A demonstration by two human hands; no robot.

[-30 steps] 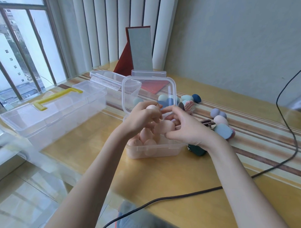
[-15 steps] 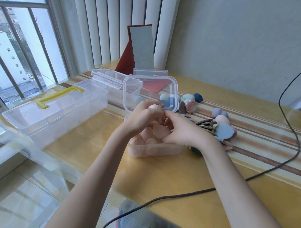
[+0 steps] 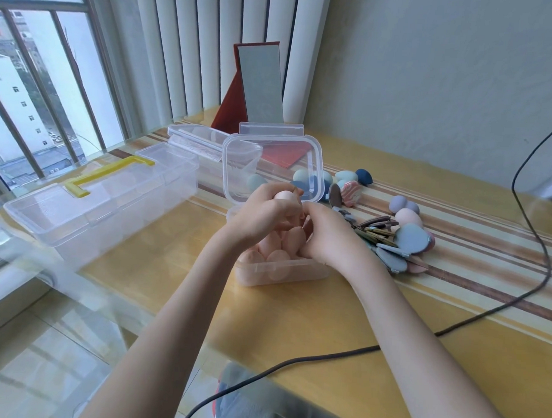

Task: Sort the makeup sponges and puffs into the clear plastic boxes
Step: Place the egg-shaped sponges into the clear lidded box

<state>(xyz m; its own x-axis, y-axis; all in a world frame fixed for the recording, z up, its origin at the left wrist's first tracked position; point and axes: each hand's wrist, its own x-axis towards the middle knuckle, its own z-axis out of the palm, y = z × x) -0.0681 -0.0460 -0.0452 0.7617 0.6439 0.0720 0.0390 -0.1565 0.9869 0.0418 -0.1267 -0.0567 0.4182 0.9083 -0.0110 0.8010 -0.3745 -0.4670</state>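
Pink sponges partly boxed; the blue and grey pile not yet sorted.

I see both hands working over the small box (image 3: 282, 268): my left hand (image 3: 262, 217) curls its fingers round 1 pink sponge (image 3: 284, 195) at the back of the box, and my right hand (image 3: 327, 235) has its fingers curled down among the pink sponges (image 3: 274, 251) already packed inside, though I cannot tell whether it grips one or only presses. The box lid (image 3: 271, 165) stands open behind them. By my judgement this box is nearly full of pinks. Left to do: the loose blue sponges (image 3: 347, 177) behind the lid and the flat grey puffs (image 3: 409, 238) just right of the box, all lying on the table (image 3: 295, 328). The long box (image 3: 103, 202) with the yellow handle sits closed to the left, apparently empty.
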